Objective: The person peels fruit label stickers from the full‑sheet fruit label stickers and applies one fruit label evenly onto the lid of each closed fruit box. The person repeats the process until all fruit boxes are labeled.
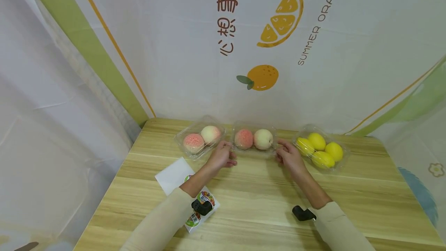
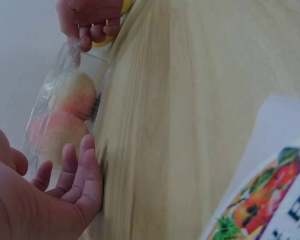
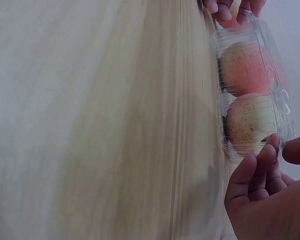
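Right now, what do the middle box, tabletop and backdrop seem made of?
Middle box: likely thin clear plastic, glossy; round fruit shows through, moulded ridges catch light.
Tabletop: wood or wood-look laminate, can't tell; smooth, pale streaky grain.
Backdrop: probably printed fabric, matte; soft creases.

Table point(image 1: 251, 193) of pale wood, with grain running from side to side. Along its far part, left to right: the left box point(image 1: 196, 124), set askew with its right end farther back; the middle box point(image 1: 254, 124), just beside it and roughly parallel to the far edge; the right box point(image 1: 344, 161), slanted with its right end nearer. All three are clear plastic. Nearer, at left, lies white paper point(image 1: 174, 175) with round labels point(image 1: 208, 196), partly hidden.
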Demonstrator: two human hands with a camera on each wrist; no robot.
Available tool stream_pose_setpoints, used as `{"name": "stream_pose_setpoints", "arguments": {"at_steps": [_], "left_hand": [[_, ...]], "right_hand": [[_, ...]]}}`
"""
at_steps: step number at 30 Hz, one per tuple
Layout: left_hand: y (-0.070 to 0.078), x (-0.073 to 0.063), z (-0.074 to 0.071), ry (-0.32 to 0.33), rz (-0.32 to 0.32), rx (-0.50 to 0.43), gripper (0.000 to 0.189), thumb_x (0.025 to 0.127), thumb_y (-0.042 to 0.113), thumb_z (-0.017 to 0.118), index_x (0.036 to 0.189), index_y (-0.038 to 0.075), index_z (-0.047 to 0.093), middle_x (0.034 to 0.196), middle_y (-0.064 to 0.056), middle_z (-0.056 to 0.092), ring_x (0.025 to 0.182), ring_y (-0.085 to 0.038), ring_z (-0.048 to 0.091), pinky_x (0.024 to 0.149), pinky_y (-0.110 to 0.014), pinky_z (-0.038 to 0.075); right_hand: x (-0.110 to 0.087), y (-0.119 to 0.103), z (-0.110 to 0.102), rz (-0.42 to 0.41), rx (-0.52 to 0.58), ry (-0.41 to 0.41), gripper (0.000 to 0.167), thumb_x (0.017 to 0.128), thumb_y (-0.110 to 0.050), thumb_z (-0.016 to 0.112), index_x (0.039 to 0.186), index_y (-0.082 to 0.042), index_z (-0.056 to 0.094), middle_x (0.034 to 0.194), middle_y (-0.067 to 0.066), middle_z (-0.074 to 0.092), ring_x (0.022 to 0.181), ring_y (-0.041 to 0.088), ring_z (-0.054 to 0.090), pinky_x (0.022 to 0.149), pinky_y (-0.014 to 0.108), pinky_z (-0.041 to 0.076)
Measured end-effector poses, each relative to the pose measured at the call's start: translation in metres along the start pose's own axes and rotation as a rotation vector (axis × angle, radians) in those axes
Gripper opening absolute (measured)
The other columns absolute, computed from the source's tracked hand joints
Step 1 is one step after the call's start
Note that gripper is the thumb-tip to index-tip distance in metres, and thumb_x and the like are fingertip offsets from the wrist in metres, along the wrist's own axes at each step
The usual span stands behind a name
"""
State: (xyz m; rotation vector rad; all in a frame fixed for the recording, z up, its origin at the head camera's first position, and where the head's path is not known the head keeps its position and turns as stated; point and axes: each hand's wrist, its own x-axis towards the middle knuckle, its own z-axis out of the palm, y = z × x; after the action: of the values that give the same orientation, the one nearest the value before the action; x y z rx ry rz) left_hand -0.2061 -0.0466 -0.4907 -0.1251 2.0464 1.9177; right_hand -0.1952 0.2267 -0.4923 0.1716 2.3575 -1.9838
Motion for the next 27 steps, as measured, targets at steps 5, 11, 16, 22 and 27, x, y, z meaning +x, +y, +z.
{"name": "stream_pose_setpoints", "arguments": {"at_steps": [5, 11, 16, 22, 27], "left_hand": [[0.000, -0.001, -0.001, 0.008, 0.026, 0.032, 0.030, 0.118, 0.022, 0.038, 0.133, 0.001, 0.054, 0.095, -0.011, 0.062, 0.076, -0.021, 0.066, 0.074, -0.032, 0.059], [0.000, -0.004, -0.003, 0.010, 0.060, 0.111, 0.028, 0.119, 0.023, 0.039, 0.128, 0.001, 0.055, 0.093, -0.008, 0.060, 0.077, -0.020, 0.064, 0.071, -0.031, 0.053], [0.000, -0.006, -0.004, 0.022, 0.098, 0.177, 0.021, 0.118, 0.020, 0.041, 0.116, 0.005, 0.056, 0.092, -0.008, 0.060, 0.076, -0.020, 0.066, 0.069, -0.030, 0.054], [-0.008, -0.002, -0.008, 0.024, 0.143, 0.239, 0.018, 0.115, 0.018, 0.045, 0.106, 0.007, 0.055, 0.091, -0.010, 0.062, 0.076, -0.024, 0.068, 0.066, -0.032, 0.054], [-0.029, 0.019, -0.012, 0.032, 0.139, 0.287, 0.020, 0.112, 0.023, 0.050, 0.099, 0.011, 0.060, 0.090, -0.008, 0.067, 0.076, -0.024, 0.070, 0.062, -0.031, 0.053]], "right_hand": [[-0.004, 0.001, -0.005, -0.008, -0.048, -0.020, 0.050, 0.110, 0.000, 0.052, 0.157, 0.014, 0.044, 0.084, 0.003, 0.058, 0.070, 0.012, 0.051, 0.063, 0.026, 0.045], [-0.009, 0.003, -0.012, -0.005, -0.067, -0.058, 0.050, 0.110, -0.002, 0.052, 0.157, 0.014, 0.045, 0.089, 0.007, 0.065, 0.068, 0.012, 0.050, 0.060, 0.025, 0.043], [-0.014, 0.004, -0.015, -0.012, -0.053, -0.079, 0.049, 0.110, 0.000, 0.052, 0.157, 0.014, 0.044, 0.089, 0.006, 0.064, 0.066, 0.011, 0.048, 0.058, 0.023, 0.041], [-0.021, 0.002, -0.019, -0.016, -0.073, -0.104, 0.049, 0.110, -0.001, 0.053, 0.156, 0.014, 0.045, 0.088, 0.004, 0.063, 0.060, 0.009, 0.043, 0.055, 0.023, 0.037], [-0.026, 0.002, -0.022, -0.015, -0.077, -0.127, 0.049, 0.109, 0.000, 0.054, 0.155, 0.014, 0.045, 0.087, 0.006, 0.063, 0.060, 0.009, 0.042, 0.054, 0.023, 0.035]]}}
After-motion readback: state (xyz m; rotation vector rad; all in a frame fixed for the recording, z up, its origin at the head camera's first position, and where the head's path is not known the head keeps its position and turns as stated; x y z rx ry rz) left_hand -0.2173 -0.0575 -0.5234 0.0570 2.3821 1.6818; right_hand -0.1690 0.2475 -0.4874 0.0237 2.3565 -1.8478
